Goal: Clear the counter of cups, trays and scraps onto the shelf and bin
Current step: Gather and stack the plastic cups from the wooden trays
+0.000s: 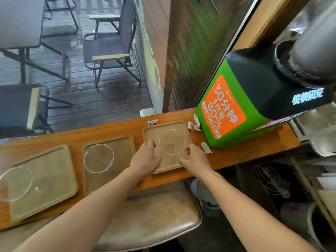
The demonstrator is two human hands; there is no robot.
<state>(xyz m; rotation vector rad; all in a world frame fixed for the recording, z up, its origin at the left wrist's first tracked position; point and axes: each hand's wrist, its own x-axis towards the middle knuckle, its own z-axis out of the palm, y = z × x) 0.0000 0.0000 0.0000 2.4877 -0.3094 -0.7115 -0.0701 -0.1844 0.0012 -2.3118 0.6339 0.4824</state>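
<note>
Three wooden trays lie in a row on the wooden counter. The right tray carries a clear glass cup. My left hand rests on that tray's left side and my right hand on its right side, fingers spread beside the cup without gripping it. The middle tray holds a second clear cup, and the left tray a third cup. Crumpled paper scraps lie behind the right tray, near its right corner and beside my right hand.
A green and orange power-bank station stands on the counter's right end. A padded stool sits under my arms. Cluttered shelves are at the right. Folding chairs stand on the deck beyond the counter.
</note>
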